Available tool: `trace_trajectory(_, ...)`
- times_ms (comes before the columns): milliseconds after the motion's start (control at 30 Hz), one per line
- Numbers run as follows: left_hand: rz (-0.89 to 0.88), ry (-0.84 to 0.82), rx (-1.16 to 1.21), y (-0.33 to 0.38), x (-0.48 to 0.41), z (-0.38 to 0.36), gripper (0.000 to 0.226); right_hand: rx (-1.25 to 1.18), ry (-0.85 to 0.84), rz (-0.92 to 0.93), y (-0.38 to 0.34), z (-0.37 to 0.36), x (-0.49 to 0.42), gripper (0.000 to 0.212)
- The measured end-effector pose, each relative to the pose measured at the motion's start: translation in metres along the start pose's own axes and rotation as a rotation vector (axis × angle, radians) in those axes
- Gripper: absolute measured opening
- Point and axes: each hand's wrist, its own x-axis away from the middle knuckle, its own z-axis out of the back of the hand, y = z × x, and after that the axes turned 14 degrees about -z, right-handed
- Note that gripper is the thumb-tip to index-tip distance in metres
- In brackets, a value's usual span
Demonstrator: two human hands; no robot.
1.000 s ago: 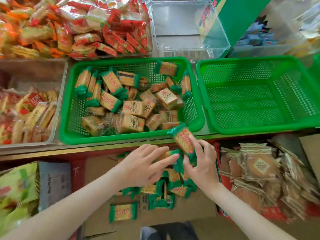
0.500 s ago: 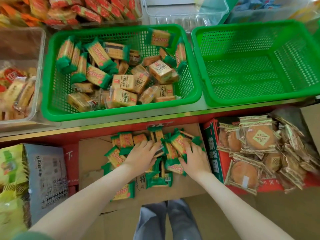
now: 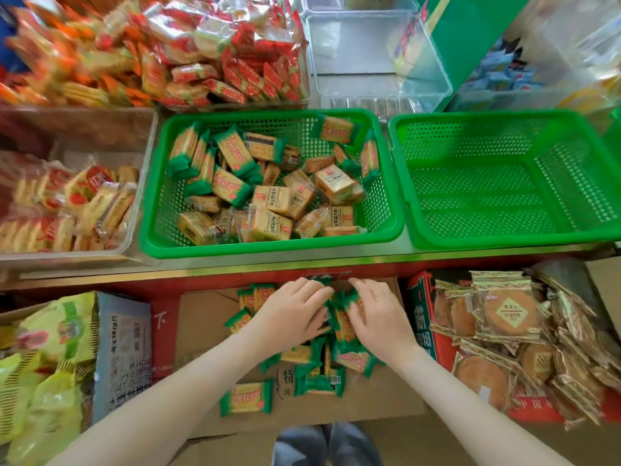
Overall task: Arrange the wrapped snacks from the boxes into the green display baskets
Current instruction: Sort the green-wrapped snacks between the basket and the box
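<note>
I have my left hand (image 3: 290, 312) and right hand (image 3: 381, 319) curled round upright snacks (image 3: 343, 326) in the box (image 3: 201, 321), directly nearside of the basket (image 3: 268, 252), left hand closer to its middle.

We log bright, even light with faint shadows, motion blur smearing the red packets (image 3: 84, 55) upper left, pale glare washing the upper right corner, and wide-angle bowing of the green baskets (image 3: 504, 242).
</note>
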Motion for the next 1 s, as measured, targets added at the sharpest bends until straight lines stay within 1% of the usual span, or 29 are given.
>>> trace_trajectory(100,-0.017,0.096,-0.020,-0.011,-0.016,0.029,0.030,-0.059,0.143,0.200,-0.015,0.026,-0.024,0.031)
trace_trajectory(200,0.045,0.158,-0.064,-0.032,-0.028,0.047,0.029,-0.107,0.234,0.290,-0.022,0.050,-0.058,0.028)
trace_trajectory(267,0.116,0.190,-0.093,-0.049,-0.037,0.053,0.029,-0.069,0.242,0.258,-0.023,0.059,-0.088,0.033)
trace_trajectory(300,0.158,0.199,-0.110,-0.056,-0.042,0.057,0.029,-0.021,0.234,0.201,-0.022,0.062,-0.106,0.041)
trace_trajectory(367,0.255,0.189,-0.179,-0.075,-0.052,0.059,0.027,0.139,0.197,0.068,-0.021,0.067,-0.146,0.067)
trace_trajectory(400,0.315,0.152,-0.221,-0.086,-0.057,0.059,0.027,0.245,0.163,0.017,-0.020,0.070,-0.165,0.076)
trace_trajectory(433,0.392,0.085,-0.257,-0.097,-0.062,0.059,0.033,0.351,0.101,-0.029,-0.020,0.072,-0.183,0.082)
trace_trajectory(500,0.589,-0.057,-0.286,-0.119,-0.068,0.056,0.049,0.538,-0.023,-0.091,-0.017,0.071,-0.212,0.084)
trace_trajectory(533,0.666,-0.097,-0.292,-0.130,-0.071,0.054,0.052,0.610,-0.061,-0.102,-0.015,0.067,-0.222,0.084)
trace_trajectory(600,0.761,-0.115,-0.300,-0.148,-0.079,0.052,0.052,0.690,-0.080,-0.106,-0.014,0.060,-0.237,0.084)
trace_trajectory(667,0.822,-0.132,-0.308,-0.162,-0.092,0.049,0.052,0.742,-0.064,-0.099,-0.013,0.055,-0.245,0.084)
trace_trajectory(733,0.854,-0.206,-0.322,-0.173,-0.103,0.044,0.053,0.792,-0.025,-0.061,-0.013,0.054,-0.249,0.081)
trace_trajectory(833,0.864,-0.267,-0.292,-0.182,-0.119,0.040,0.055,0.767,0.006,-0.031,-0.010,0.053,-0.251,0.076)
trace_trajectory(933,0.771,-0.362,-0.362,-0.198,-0.135,0.041,0.064,0.707,0.078,-0.030,-0.005,0.050,-0.253,0.080)
trace_trajectory(1000,0.682,-0.458,-0.443,-0.213,-0.140,0.044,0.074,0.587,0.122,-0.006,0.004,0.051,-0.257,0.085)
